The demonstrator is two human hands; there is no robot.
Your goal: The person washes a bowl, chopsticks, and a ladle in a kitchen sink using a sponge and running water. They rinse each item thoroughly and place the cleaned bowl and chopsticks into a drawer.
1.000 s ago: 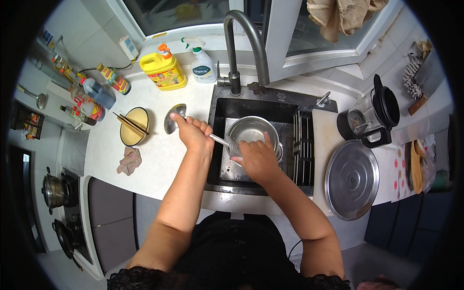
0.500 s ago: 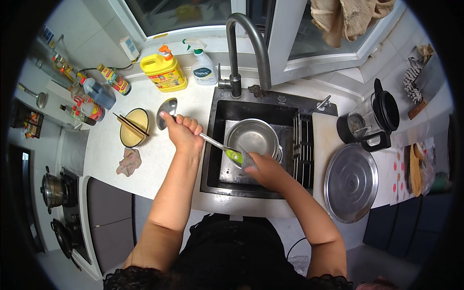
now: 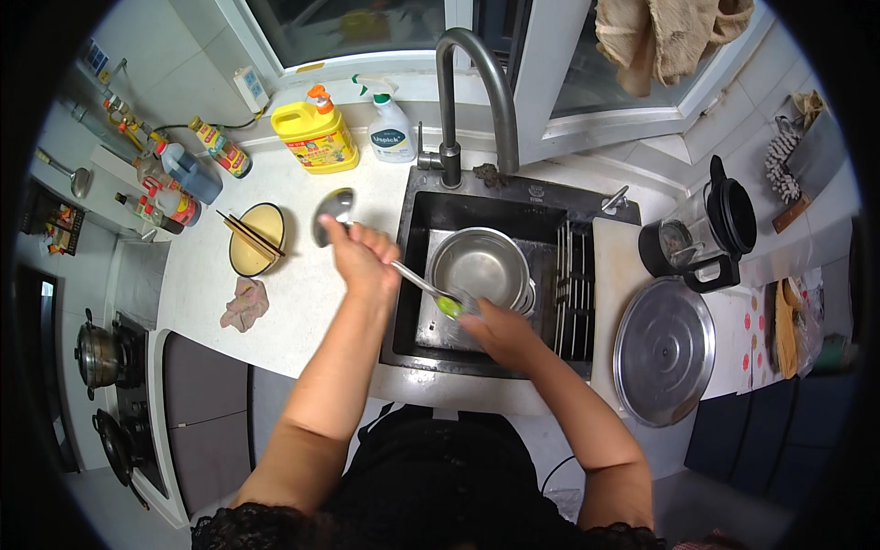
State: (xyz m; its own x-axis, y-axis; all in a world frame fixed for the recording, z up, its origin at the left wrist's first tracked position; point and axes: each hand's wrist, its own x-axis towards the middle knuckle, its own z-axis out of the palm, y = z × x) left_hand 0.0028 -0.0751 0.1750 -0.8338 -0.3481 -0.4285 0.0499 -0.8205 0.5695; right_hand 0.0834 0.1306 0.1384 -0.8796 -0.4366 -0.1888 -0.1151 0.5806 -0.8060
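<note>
At the sink [image 3: 573,203], silvery ladle [image 3: 339,202]

A white counter [image 3: 307,316], laden on both sides
A yellow pump jug [image 3: 314,142] stands beside a white spray bottle [image 3: 392,133]; farther left cluster assorted bottles [image 3: 190,172]. Chopsticks [image 3: 252,236] lie across a cream bowl [image 3: 271,223] near a crumpled pinkish cloth [image 3: 246,305]. At right, a blender [image 3: 701,229] stands near a round metal lid [image 3: 665,353], and a beige towel [image 3: 674,37] hangs before the window [image 3: 536,115].
</note>
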